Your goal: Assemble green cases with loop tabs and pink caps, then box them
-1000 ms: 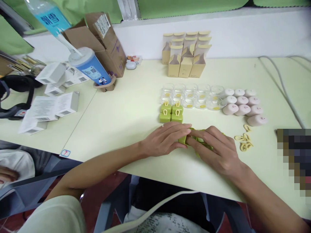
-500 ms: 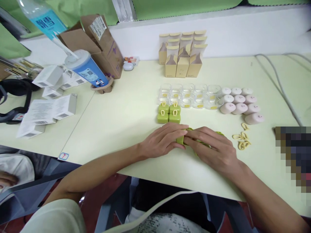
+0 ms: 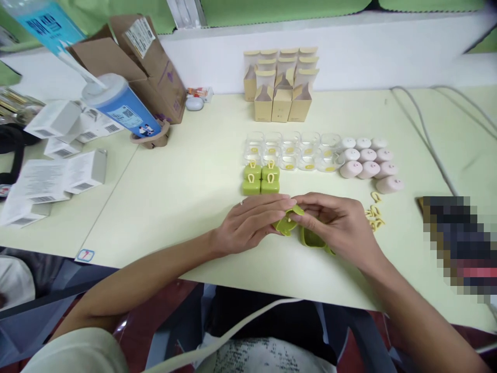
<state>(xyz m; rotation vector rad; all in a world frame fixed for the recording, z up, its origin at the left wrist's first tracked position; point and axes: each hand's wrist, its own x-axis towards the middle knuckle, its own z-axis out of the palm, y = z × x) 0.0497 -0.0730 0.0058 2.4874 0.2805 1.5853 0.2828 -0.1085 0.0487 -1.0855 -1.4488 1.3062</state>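
– Step in hand?
– Green piece (image 3: 285,225), one: between my left grip (image 3: 248,223) and right grip (image 3: 344,223); working its edge, I judge. Next move calls for light, even pressure.
– Grip?
– Left: cupped, nearly closed round the piece. Right: thumb and fingers pinching its edge. Open green case (image 3: 311,240), one: under my right grip. Looped green cases (image 3: 251,187), four: beyond my left grip, on the bench (image 3: 174,207).

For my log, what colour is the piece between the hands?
The piece is yellow-green, clearest in the head view.
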